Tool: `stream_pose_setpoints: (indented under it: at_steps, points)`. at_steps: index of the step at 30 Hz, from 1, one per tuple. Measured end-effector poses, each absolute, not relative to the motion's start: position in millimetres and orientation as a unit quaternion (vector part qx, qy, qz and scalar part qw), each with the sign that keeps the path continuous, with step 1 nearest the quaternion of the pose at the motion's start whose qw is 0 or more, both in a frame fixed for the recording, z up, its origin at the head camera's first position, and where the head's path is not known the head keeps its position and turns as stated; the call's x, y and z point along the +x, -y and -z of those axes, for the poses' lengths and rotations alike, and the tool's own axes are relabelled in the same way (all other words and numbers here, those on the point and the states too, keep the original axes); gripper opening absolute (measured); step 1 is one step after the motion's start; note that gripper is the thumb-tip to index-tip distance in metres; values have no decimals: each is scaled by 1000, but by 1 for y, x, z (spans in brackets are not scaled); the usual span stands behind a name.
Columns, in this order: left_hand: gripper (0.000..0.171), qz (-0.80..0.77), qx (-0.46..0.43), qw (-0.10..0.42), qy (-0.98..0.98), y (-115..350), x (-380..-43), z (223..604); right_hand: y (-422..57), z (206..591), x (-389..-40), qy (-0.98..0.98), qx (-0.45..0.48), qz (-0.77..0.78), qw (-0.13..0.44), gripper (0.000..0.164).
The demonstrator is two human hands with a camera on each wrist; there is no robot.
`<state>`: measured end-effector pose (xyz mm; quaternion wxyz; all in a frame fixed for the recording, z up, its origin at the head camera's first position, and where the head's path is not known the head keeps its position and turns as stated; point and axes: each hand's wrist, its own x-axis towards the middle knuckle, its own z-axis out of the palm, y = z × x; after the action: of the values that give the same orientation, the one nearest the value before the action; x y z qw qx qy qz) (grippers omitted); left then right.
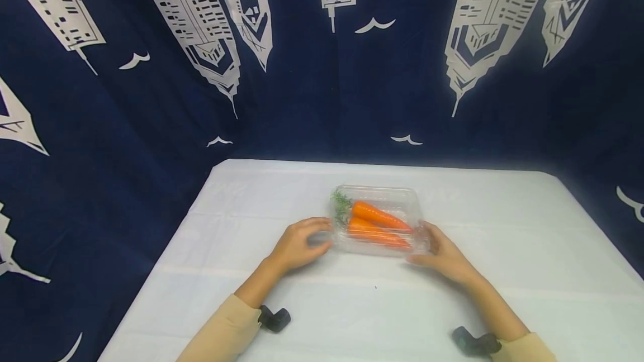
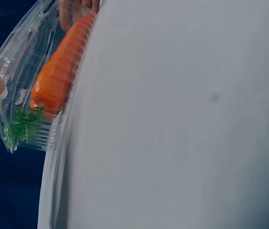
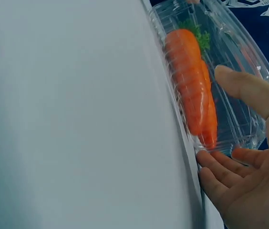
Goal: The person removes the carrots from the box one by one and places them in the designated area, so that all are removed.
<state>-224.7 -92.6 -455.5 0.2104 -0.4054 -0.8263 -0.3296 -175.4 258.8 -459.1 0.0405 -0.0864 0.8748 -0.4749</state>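
A clear plastic box [image 1: 377, 190] lies on the white table, between my two hands. Inside it are two orange carrots, one behind [image 1: 379, 215] and one in front [image 1: 374, 234], with feathery green tops [image 1: 341, 205] toward the left. My left hand [image 1: 300, 243] is at the box's left end; in the left wrist view its thumb and fingers pinch the rim there. At the right end is my right hand [image 1: 445, 256], with its thumb spread away from the fingers [image 3: 215, 183], whose tips are right at the box's end wall.
A white cloth covers the table [image 1: 282, 189]. Behind and beside it hangs a dark blue curtain [image 1: 322, 99] printed with white buildings and birds. Small black devices are on the left wrist [image 1: 275, 319] and right wrist [image 1: 475, 342], next to beige sleeves.
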Motion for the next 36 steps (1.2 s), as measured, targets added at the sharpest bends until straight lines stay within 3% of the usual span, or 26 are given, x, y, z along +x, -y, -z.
stream_pose_setpoints:
  at_steps: [8,17,36]
  points:
    - [22,358,-395,180,827,92,-222,458,-251,475,-178,-869,-46,492,10,89]
    - [12,371,-406,180,816,90,-223,460,-252,480,-174,-888,-29,460,-6,82]
    - [6,376,-397,148,824,90,-222,444,-254,481,-176,-874,-32,485,2,80]
